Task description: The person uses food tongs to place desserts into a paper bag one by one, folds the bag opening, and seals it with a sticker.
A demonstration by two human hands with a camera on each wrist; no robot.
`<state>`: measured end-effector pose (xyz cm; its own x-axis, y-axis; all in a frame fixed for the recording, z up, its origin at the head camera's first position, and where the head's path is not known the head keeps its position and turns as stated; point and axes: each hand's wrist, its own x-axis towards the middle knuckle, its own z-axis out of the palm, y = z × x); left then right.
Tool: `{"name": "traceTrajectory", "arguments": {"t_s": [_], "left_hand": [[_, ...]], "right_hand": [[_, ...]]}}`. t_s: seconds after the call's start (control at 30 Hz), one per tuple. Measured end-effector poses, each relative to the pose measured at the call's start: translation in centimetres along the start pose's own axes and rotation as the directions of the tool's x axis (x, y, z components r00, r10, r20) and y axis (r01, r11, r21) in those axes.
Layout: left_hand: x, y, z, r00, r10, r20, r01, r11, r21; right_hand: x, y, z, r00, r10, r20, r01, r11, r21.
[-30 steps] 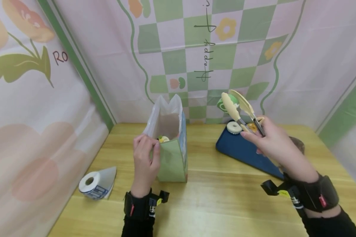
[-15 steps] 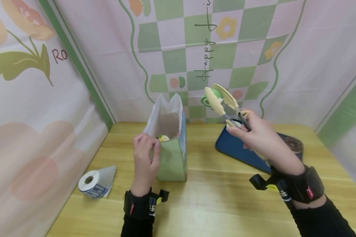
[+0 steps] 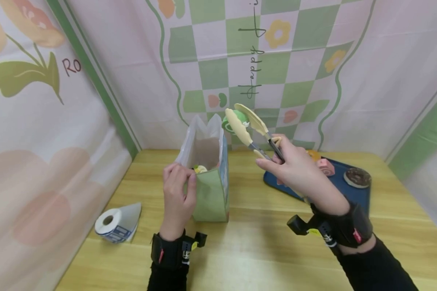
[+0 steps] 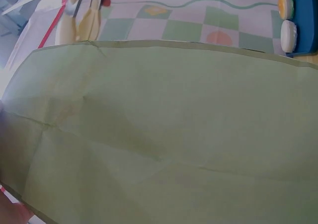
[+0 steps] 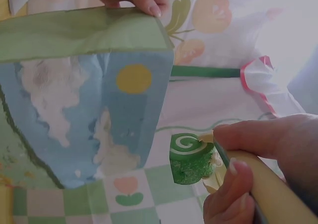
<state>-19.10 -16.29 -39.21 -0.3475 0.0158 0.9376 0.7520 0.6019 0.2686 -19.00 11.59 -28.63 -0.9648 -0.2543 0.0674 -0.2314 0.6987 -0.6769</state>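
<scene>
My right hand point(image 3: 295, 163) grips a pair of tongs point(image 3: 253, 127) with cream tips and metal arms. Between the tips sits a green swirl cake roll point(image 5: 190, 157), held up just right of the bag's opening. A green paper bag point(image 3: 210, 198) stands upright and open on the table, its side printed with a blue sky and a sun. My left hand point(image 3: 179, 194) pinches the near left rim of the bag. Inside it, a small yellow and white item point(image 3: 200, 169) shows, its kind unclear. The bag's wall covers most of the left wrist view.
On the right lies a blue tray point(image 3: 344, 194) with a chocolate donut point(image 3: 357, 178), a pink cake roll point(image 3: 325, 167) and an orange-topped piece point(image 3: 314, 155). My right forearm hides part of it. A label roll point(image 3: 113, 225) lies at the left of the wooden table point(image 3: 247, 258).
My right hand has moved left with the tongs and the green cake roll, from over the tray to beside the bag's opening. My left hand stays on the rim.
</scene>
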Motion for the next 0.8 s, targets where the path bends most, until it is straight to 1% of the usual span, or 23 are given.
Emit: {"name": "traceTrajectory", "arguments": {"t_s": [0.13,0.2,0.37,0.6,0.8], "left_hand": [[0.0,0.0,-0.1,1.0,0.002,0.004,-0.002,1.0,0.004],[0.0,0.0,-0.1,1.0,0.001,0.004,-0.001,1.0,0.007],[-0.1,-0.1,-0.1,1.0,0.001,0.008,-0.001,1.0,0.012],[-0.1,-0.1,-0.2,1.0,-0.005,0.014,0.005,1.0,0.018],[-0.1,-0.1,-0.2,1.0,-0.011,0.015,0.01,1.0,0.023]], "right_hand": [[0.2,-0.9,0.8,1.0,-0.014,0.008,0.013,1.0,0.021],[0.4,-1.2,1.3,1.0,-0.022,0.019,0.021,0.999,0.049],[0.6,-1.8,2.4,0.997,-0.065,0.047,0.061,0.994,0.09],[0.6,-2.3,3.1,0.993,-0.09,0.074,0.085,0.994,0.061],[0.6,-2.7,3.8,0.993,-0.087,0.08,0.081,0.994,0.072]]}}
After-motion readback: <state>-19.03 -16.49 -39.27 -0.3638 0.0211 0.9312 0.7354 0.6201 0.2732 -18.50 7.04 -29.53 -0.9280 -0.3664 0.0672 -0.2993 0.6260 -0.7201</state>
